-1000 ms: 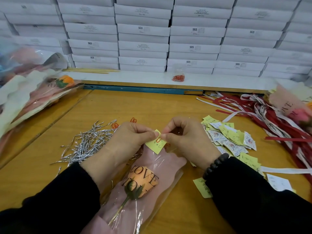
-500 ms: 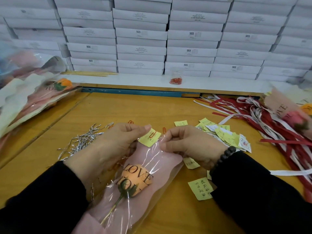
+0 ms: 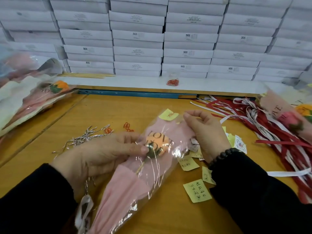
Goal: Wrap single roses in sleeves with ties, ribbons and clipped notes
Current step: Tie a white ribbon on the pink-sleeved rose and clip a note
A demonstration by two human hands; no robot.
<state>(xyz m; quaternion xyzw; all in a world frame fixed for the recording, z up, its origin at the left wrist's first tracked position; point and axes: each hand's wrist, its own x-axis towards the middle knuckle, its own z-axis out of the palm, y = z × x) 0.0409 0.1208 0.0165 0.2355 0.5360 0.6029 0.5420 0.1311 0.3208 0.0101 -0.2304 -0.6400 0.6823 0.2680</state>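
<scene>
A pink and clear sleeve (image 3: 135, 188) printed "LOVE YOU" holds an orange rose (image 3: 157, 141) and lies tilted over the wooden table (image 3: 118, 112). A yellow note (image 3: 168, 114) is clipped to its top edge with a red paper clip. My left hand (image 3: 101, 157) grips the sleeve at the rose's base, thumb on the film. My right hand (image 3: 204, 132) pinches the sleeve's upper right edge. A ribbon (image 3: 84, 210) hangs from the sleeve's lower left.
Silver twist ties (image 3: 84, 138) and loose red clips (image 3: 128, 128) lie left of centre. Yellow notes (image 3: 197, 190) are scattered at the right, with red and white ribbons (image 3: 270, 132) beyond. Wrapped roses (image 3: 33, 98) are piled at the left. White boxes (image 3: 138, 51) are stacked behind.
Both hands have let go of the clipped note. My left hand dropped to the rose's base, and the sleeve is lifted and turned more upright.
</scene>
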